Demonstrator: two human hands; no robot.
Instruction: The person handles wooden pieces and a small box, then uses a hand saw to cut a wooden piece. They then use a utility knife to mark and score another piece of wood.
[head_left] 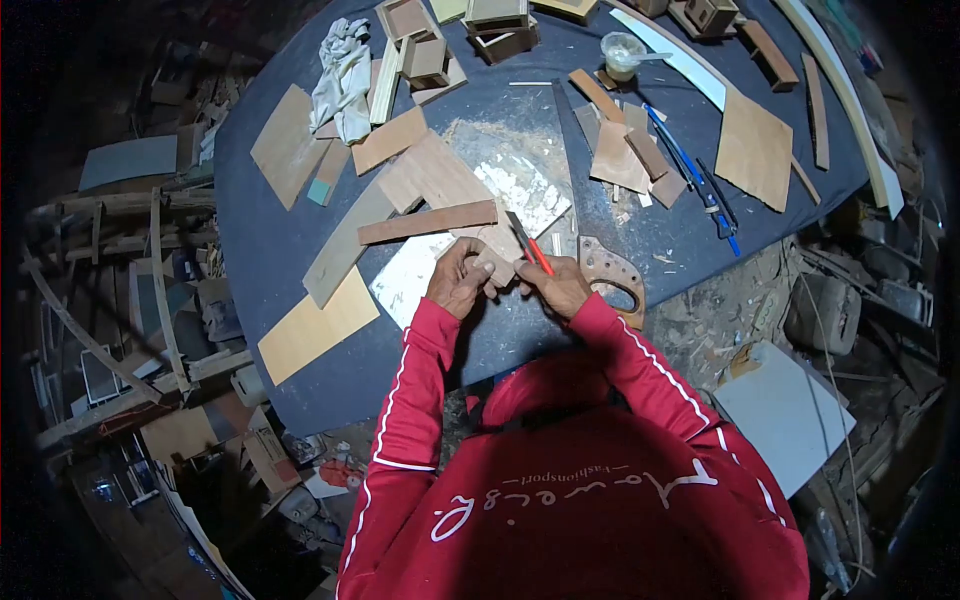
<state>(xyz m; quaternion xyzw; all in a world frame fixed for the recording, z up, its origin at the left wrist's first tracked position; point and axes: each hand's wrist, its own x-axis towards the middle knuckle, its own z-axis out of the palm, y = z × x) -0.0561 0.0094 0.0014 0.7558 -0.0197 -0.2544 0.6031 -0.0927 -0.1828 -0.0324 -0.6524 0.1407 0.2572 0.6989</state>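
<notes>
Both hands working a small wood piece with a red-handled knife.

Left hand (458, 283) grips the small wood piece (495, 255); right hand (556, 287) is closed on the red-handled knife (528, 246), blade on the piece. Saw handle (612, 275) lies just right of the grip. Wood strip (428, 222) lies just beyond; white cloth (342, 78) far beyond, left.

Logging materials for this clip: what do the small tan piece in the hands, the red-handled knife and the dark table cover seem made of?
Small tan piece: looks like thin plywood or veneer, matte, unfinished. Red-handled knife: red handle probably plastic, blade greyish, likely metal. Dark table cover: seems cloth or felt, dull navy, dusted with pale sawdust. The left hand steadies the piece; the right hand grips the knife.
</notes>
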